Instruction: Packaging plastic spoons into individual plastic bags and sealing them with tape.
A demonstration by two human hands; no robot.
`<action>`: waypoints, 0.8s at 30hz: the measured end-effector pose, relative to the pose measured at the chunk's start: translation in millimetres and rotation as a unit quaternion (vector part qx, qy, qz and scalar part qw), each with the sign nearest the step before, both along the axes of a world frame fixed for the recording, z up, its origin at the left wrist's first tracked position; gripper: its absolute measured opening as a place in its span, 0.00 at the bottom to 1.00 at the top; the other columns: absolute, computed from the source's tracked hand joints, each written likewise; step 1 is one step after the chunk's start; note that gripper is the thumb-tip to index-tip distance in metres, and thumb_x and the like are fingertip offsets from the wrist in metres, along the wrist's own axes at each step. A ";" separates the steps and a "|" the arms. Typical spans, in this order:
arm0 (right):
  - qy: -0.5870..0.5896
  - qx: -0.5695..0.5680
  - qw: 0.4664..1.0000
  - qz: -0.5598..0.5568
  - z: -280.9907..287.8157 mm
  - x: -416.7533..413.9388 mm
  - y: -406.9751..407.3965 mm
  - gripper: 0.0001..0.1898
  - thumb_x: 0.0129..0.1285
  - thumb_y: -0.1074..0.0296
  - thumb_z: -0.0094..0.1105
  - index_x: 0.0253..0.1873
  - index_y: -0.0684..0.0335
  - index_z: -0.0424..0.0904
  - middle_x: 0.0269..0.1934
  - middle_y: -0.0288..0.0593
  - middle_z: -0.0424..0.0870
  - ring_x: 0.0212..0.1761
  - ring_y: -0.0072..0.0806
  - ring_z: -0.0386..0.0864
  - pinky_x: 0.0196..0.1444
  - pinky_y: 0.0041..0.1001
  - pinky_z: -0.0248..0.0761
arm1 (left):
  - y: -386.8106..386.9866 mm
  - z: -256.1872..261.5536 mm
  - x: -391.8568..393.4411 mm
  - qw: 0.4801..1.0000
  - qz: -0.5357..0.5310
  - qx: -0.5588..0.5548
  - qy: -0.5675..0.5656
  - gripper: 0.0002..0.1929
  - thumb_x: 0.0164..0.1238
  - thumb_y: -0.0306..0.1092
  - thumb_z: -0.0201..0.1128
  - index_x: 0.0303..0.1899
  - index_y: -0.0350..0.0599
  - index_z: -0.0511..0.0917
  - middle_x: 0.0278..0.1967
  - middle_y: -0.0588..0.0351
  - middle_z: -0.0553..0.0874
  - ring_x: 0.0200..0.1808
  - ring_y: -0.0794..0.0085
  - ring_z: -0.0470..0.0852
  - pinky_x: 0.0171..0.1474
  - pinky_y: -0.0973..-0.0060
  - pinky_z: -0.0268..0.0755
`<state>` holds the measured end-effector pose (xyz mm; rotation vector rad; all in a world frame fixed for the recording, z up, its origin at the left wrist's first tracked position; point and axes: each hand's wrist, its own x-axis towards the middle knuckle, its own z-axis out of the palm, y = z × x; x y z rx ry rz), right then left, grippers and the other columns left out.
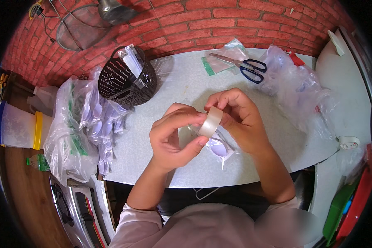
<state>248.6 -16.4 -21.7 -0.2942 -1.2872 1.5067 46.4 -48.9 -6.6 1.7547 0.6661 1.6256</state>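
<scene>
A roll of clear adhesive tape [211,122] is held above the table between both hands. My left hand [176,133] grips its left side, thumb at the lower edge and fingers at the upper. The thumb and fingers of my right hand [240,121] pinch the roll's right side and top; whether they hold a loose tape end I cannot tell. Beneath the hands, a wrapped plastic spoon [218,148] lies on the grey tabletop [186,169], partly hidden by the roll.
At the left stand a dark plastic basket [142,90] with wrapped packets, many wrapped spoons [107,127] and a plastic bag [71,148]. Scissors [251,69] rest on clear packaging [217,62] at the back, beside crumpled plastic bags [297,90]. A gas stove [77,210] sits lower left.
</scene>
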 end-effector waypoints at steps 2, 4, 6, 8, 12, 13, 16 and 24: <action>-0.001 0.001 1.000 -0.001 2.2 -0.2 -0.7 0.08 0.83 0.74 0.63 0.59 0.62 0.75 0.60 0.45 0.84 0.63 0.25 0.82 0.66 0.30 0.77 | -0.7 1.4 0.1 1.000 0.010 -0.001 0.003 0.22 0.58 0.24 0.83 0.55 0.35 0.90 0.44 0.51 0.93 0.49 0.62 0.87 0.58 0.64 0.78; -0.003 0.001 1.000 -0.002 2.9 -0.5 -0.8 0.08 0.82 0.74 0.63 0.59 0.62 0.75 0.60 0.46 0.84 0.63 0.26 0.82 0.67 0.31 0.77 | -0.5 0.2 0.0 1.000 0.011 0.001 0.002 0.22 0.58 0.24 0.83 0.55 0.35 0.91 0.45 0.51 0.93 0.49 0.61 0.87 0.58 0.64 0.78; 0.002 0.007 1.000 -0.002 2.8 -0.3 -0.6 0.08 0.82 0.75 0.63 0.59 0.63 0.75 0.60 0.46 0.83 0.64 0.27 0.82 0.68 0.31 0.76 | -0.3 -0.2 -0.5 1.000 0.012 0.004 0.002 0.21 0.58 0.24 0.83 0.55 0.35 0.91 0.45 0.50 0.93 0.49 0.61 0.88 0.58 0.64 0.79; 0.000 0.012 1.000 -0.004 2.2 -0.1 0.1 0.08 0.82 0.75 0.63 0.59 0.63 0.75 0.60 0.46 0.83 0.64 0.28 0.82 0.69 0.32 0.76 | -0.3 0.0 -1.1 1.000 0.015 0.013 0.010 0.21 0.58 0.24 0.83 0.55 0.35 0.90 0.46 0.50 0.94 0.49 0.60 0.88 0.57 0.63 0.79; -0.006 0.028 0.999 -0.014 2.3 1.0 1.7 0.08 0.82 0.75 0.64 0.58 0.63 0.75 0.60 0.47 0.83 0.64 0.28 0.82 0.69 0.32 0.76 | 0.8 1.6 -0.6 0.999 0.034 0.030 0.025 0.20 0.58 0.25 0.84 0.53 0.37 0.90 0.46 0.49 0.94 0.48 0.58 0.89 0.55 0.62 0.80; -0.006 0.028 0.999 -0.014 1.7 1.8 2.1 0.08 0.82 0.75 0.64 0.58 0.63 0.75 0.60 0.47 0.83 0.64 0.28 0.82 0.69 0.32 0.76 | 2.6 4.0 0.7 0.996 0.045 0.068 0.045 0.20 0.57 0.26 0.85 0.52 0.38 0.90 0.46 0.49 0.94 0.47 0.57 0.90 0.54 0.62 0.81; -0.007 0.034 0.999 -0.010 1.0 2.5 2.4 0.08 0.82 0.75 0.64 0.58 0.62 0.75 0.61 0.47 0.83 0.64 0.28 0.82 0.68 0.32 0.77 | 4.3 5.1 1.5 0.986 0.073 0.120 0.085 0.19 0.55 0.26 0.86 0.49 0.40 0.90 0.46 0.47 0.93 0.45 0.56 0.90 0.50 0.63 0.82; -0.046 0.060 0.996 -0.038 0.4 1.5 2.5 0.09 0.82 0.74 0.65 0.59 0.62 0.75 0.61 0.46 0.81 0.64 0.27 0.81 0.67 0.31 0.77 | 5.9 6.9 -3.4 0.976 0.094 0.154 0.121 0.16 0.55 0.23 0.85 0.43 0.39 0.86 0.43 0.45 0.91 0.41 0.55 0.90 0.42 0.64 0.82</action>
